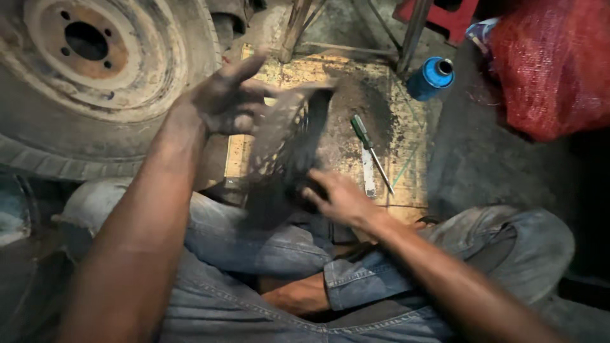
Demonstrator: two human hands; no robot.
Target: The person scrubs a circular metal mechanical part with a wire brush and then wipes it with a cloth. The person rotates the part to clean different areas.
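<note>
A dark, grimy perforated plate [286, 152], blurred and hard to identify, is gripped at its top by the left hand [229, 101] above the lap. Its lower edge is grasped by the right hand [340, 200], fingertips hidden. A green-handled screwdriver [370, 151] is seen on the floor beside it.

left: tyre [76, 133] blocks | right: red sack [553, 63] | ahead: screwdriver [372, 152], blue canister [431, 77], board between open

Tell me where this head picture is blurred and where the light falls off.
Head view: motion blur smears the dark perforated part, the left hand and the right hand; the screwdriver and blue can look sharper. Light falls on the wooden board; the right edge and lower left corner sink into shadow.
</note>
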